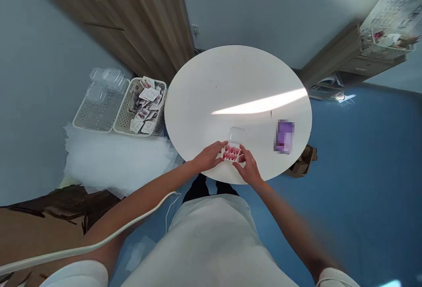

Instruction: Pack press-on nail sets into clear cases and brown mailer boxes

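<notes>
A small clear box (231,152) with two rows of red and pink press-on nails lies near the front edge of the white round table (211,76). Its transparent lid (237,135) stands open on the far side. My left hand (209,155) grips the box's left side between thumb and fingers. On the right side, my right hand (248,165) holds it with the thumb at the near corner and curled fingers along the edge.
A pixelated purple item (284,136) lies on the table's right. Left of the table are a basket of printed cards (140,134), another basket with clear boxes (95,128) and stacked translucent sheets (115,157). A white cable (132,223) crosses my left arm.
</notes>
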The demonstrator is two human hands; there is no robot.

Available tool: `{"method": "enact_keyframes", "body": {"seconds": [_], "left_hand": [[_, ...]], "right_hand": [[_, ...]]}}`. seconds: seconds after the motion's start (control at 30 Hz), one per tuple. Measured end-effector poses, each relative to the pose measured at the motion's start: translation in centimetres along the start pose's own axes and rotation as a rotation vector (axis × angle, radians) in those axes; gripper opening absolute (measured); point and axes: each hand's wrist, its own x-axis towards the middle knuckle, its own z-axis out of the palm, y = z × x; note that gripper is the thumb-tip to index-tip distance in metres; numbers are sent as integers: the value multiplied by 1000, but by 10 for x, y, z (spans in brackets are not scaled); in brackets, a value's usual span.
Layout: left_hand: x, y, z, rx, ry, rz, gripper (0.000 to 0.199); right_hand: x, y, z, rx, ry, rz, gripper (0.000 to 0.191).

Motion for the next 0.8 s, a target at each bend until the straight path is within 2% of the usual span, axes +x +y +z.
{"method": "enact_keyframes", "body": {"seconds": [0.13, 0.3, 0.53, 0.8], "left_hand": [[7, -9, 23, -47, 29, -53, 64], [20, -18, 38, -55, 25, -83, 62], [37, -34, 43, 10, 0, -68, 63], [42, -47, 42, 49, -59, -52, 66]], "right_hand": [[2, 25, 4, 8, -42, 4, 64], [8, 46, 0, -9, -93, 46, 64], [20, 63, -3, -31, -104, 66, 66], [26, 59, -4, -76, -126, 94, 65]]}}
